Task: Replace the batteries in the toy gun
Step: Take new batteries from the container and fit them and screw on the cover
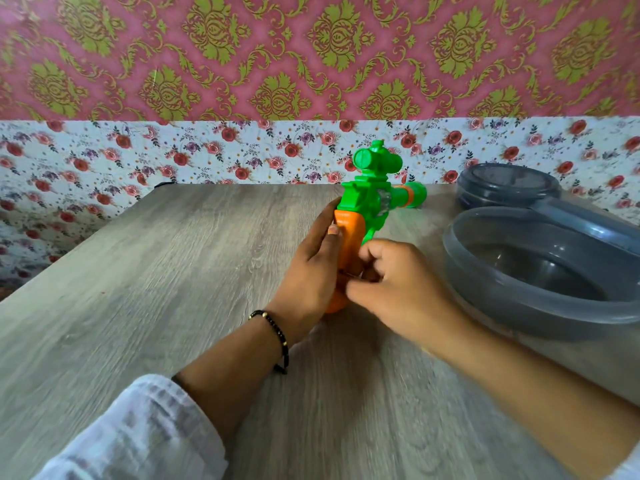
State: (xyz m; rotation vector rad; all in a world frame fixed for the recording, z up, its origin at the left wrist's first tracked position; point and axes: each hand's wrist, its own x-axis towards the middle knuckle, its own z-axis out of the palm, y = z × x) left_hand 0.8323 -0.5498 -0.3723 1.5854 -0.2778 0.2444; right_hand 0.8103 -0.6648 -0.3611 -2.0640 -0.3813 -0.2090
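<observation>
From the head view, your toy gun [372, 202] stands at the centre of the frame on the worktop [173, 271]. Its orange grip runs toward you and down to the worktop, and its barrel points away toward the right, ending in a green muzzle with an orange ring. The long axis of the grip is close to upright, tilted a little toward you. The body is bright green, with a round green scope on top and a silvery patch on its side.

Your left hand [311, 268] lies along the left side of the grip, fingers [329, 223] nearly straight and pressed against it. Your right hand [398, 282] has its fingers curled at the lower part of the grip; blur hides what they pinch.

You have one gun, one grey bowl [540, 271] at the right and one grey lid [505, 185] behind it.
</observation>
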